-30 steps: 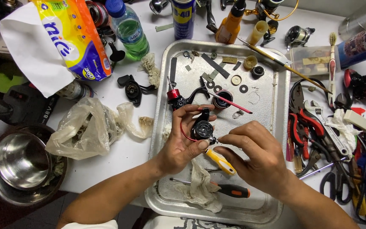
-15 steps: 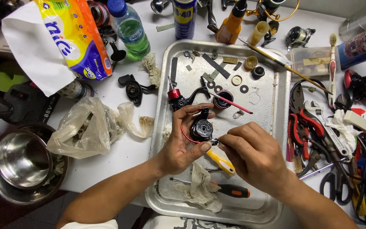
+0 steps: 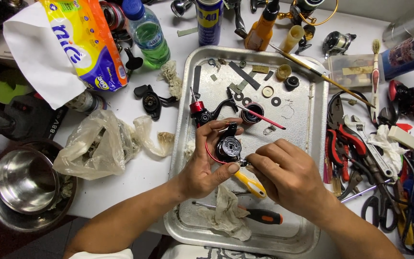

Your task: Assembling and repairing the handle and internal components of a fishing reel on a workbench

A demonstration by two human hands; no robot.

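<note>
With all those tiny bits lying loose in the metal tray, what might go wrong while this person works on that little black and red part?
The left hand holds the black and red reel part only by its edges, so it might slip into the metal tray. The yellow-handled tool in the right hand could skid off the part towards the left thumb. A dropped part might also scatter the loose washers nearby.

Green bottle [image 3: 148,33], steel bowl [image 3: 22,180], red pliers [image 3: 343,139], and perhaps a toothbrush [image 3: 374,72] lie around.
</note>
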